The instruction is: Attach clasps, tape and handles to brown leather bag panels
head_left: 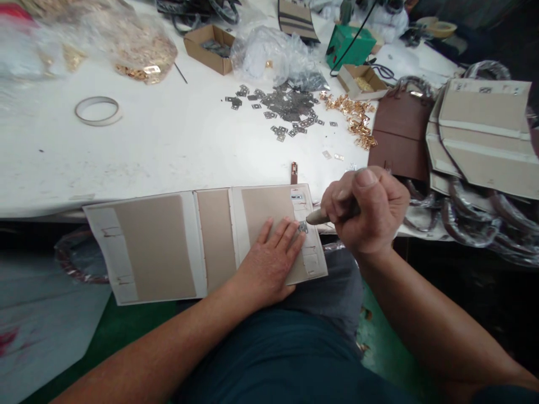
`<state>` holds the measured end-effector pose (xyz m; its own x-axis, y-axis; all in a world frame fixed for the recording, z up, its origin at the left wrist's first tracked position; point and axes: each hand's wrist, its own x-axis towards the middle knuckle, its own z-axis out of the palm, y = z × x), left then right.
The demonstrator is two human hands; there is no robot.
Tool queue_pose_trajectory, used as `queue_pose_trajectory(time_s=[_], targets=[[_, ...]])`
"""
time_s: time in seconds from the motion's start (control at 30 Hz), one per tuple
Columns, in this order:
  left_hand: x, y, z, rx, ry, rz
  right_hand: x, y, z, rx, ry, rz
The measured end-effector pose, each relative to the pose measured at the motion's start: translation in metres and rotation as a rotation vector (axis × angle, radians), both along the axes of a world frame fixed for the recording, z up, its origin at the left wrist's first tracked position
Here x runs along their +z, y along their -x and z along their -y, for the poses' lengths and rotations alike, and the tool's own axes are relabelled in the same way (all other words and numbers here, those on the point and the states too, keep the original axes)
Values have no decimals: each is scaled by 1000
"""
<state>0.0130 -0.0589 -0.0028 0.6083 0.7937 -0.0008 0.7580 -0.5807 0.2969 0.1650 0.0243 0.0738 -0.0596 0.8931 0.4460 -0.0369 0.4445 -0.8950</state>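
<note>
A beige-lined bag panel (pixel 215 224) lies lengthwise at the table's front edge, its lining side up. My left hand (pixel 272 261) rests flat on its right part, fingers stretched out and holding nothing. Beside those fingertips a small metal plate (pixel 303 226) sits on the panel. My right hand (pixel 368 210) is closed in a fist around a tool with a blunt, tapered grey end (pixel 316 217); the rest of the tool is hidden. That end points left, close to the plate; whether they touch I cannot tell. A brown strap with a gold clasp (pixel 294 171) sticks out past the panel's far edge.
Dark metal plates (pixel 290 104) and gold fittings (pixel 353 115) lie loose on the white table (pixel 168 146). A tape roll (pixel 96 110) is at left. Cardboard boxes (pixel 210 49) and plastic bags (pixel 143 45) stand behind. Stacked bag panels (pixel 484 134) with wrapped handles are at right.
</note>
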Motion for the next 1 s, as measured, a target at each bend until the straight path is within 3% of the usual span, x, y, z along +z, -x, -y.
queue_pose_trajectory(time_s=[0.13, 0.3, 0.57, 0.7, 1.0], targets=[[0, 1, 1, 15, 8, 16, -8, 9, -3, 49, 55, 4], [-1, 0, 2, 33, 13, 33, -22, 8, -2, -21, 78, 38], [1, -1, 0, 43, 20, 18, -25, 4, 1, -54, 77, 92], [1, -3, 1, 36, 7, 0, -25, 2, 0, -56, 17, -19], [2, -4, 0, 56, 14, -6, -29, 3, 0, -84, 90, 46]])
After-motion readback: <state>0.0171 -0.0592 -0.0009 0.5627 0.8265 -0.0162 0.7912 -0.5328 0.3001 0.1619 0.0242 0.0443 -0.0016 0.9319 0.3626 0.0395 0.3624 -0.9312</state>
